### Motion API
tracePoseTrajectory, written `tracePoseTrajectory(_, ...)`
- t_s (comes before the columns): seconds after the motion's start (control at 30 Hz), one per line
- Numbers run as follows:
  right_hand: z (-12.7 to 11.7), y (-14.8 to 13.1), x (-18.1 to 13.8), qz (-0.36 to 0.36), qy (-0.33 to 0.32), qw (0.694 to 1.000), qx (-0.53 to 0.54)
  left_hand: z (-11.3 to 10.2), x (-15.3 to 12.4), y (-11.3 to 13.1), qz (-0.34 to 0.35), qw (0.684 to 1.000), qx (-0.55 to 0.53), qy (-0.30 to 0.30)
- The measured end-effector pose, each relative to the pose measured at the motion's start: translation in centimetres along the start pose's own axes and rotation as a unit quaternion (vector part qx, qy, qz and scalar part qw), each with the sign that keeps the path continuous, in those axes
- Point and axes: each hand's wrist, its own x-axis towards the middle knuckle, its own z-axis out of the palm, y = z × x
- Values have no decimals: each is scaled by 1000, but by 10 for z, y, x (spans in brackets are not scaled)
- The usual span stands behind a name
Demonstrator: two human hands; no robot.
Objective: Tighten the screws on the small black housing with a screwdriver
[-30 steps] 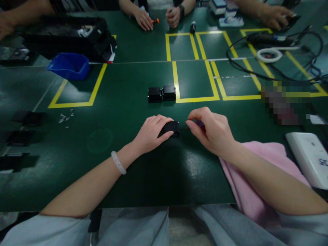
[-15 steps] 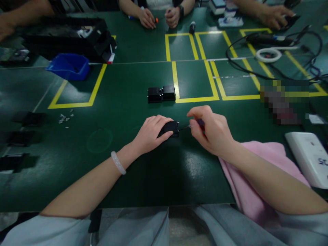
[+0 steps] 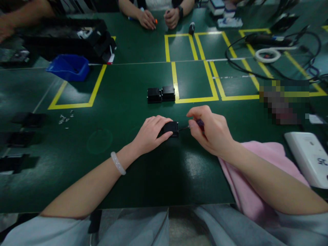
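Observation:
My left hand (image 3: 154,134) grips a small black box (image 3: 171,127) flat on the green table, fingers along its far side and thumb on the near side. My right hand (image 3: 210,130) is closed round the dark handle of a screwdriver (image 3: 184,128). Its thin shaft points left and its tip meets the right side of the box, where small bright screw heads show. Beyond my hands, two similar black boxes (image 3: 161,94) sit side by side. Several loose screws (image 3: 65,118) lie to the left.
At the back left stand a black bin (image 3: 66,37) and a blue tray (image 3: 69,67). Dark parts (image 3: 19,138) line the left. A pink cloth (image 3: 256,171) lies under my right forearm, beside a white power strip (image 3: 309,159). Cables (image 3: 271,41) coil at the back right; a co-worker's hands (image 3: 160,18) rest opposite.
My hands, the box and the screwdriver look nearly unchanged. At the back right, a co-worker's hand has left the dark object it was touching.

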Motion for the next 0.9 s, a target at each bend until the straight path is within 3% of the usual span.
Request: tracePoseTrajectory(0.9,0,0,0,-21,7,1000,2,-1,0,1,-1,1000,-2,2)
